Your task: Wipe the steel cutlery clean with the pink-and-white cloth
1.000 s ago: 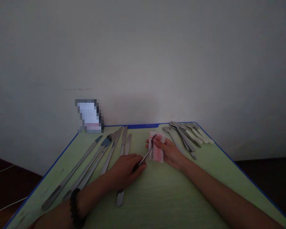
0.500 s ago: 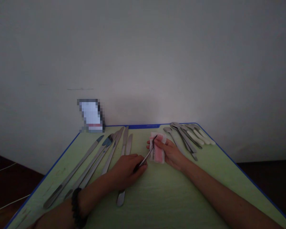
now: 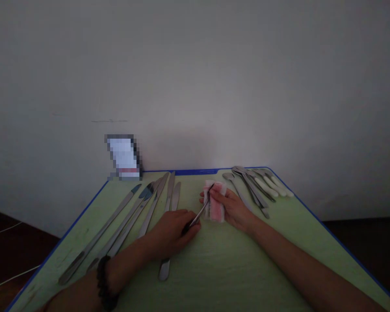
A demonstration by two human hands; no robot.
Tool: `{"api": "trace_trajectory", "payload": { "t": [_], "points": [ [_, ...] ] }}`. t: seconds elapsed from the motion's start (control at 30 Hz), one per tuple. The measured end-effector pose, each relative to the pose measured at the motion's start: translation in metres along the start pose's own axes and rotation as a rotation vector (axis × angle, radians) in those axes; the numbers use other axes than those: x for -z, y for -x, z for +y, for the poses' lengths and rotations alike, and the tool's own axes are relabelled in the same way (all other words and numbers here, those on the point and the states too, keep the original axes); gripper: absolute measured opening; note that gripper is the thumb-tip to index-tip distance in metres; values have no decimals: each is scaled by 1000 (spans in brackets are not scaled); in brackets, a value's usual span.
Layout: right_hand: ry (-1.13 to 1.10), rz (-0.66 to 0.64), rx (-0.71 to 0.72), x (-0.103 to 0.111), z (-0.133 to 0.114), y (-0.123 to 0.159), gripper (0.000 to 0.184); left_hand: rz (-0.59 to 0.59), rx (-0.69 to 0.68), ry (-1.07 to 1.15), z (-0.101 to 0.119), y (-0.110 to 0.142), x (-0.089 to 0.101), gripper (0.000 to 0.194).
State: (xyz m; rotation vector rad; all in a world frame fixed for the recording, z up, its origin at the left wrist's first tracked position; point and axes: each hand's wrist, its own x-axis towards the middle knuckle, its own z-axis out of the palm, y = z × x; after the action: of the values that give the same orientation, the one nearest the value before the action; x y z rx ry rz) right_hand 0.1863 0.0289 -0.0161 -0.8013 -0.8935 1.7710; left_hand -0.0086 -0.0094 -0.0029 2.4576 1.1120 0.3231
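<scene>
My left hand (image 3: 177,232) is closed round one end of a slim metal piece of cutlery (image 3: 199,213). Its held end is mostly hidden, so I cannot tell its kind. The other end slants up and right onto a pink and white cloth (image 3: 217,210). Gripping that folded cloth is my right hand (image 3: 230,203), its thumb pressed on the front against the cutlery's far end. Both hands are above the table, between two groups of cutlery. Under and beside my left hand lie metal knives (image 3: 164,269), partly covered by the hand and forearm.
More long knives (image 3: 99,237) lie fanned out at the left. On the right are several metal spoons (image 3: 229,177) and other cutlery, some with white handles (image 3: 269,188). A blurred-out phone-like device (image 3: 125,156) leans at the back left. The green table (image 3: 234,268) has a blue edge against the wall.
</scene>
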Motion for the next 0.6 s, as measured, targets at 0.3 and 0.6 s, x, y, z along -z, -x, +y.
{"api": "trace_trajectory", "payload": {
  "t": [0.3,0.6],
  "points": [
    [-5,8,-11,0,0,0,30,2,-2,11,-2,0,-1,25],
    [-5,2,-16,-1,0,1,29,-7,8,18,0,0,0,26]
  ]
}}
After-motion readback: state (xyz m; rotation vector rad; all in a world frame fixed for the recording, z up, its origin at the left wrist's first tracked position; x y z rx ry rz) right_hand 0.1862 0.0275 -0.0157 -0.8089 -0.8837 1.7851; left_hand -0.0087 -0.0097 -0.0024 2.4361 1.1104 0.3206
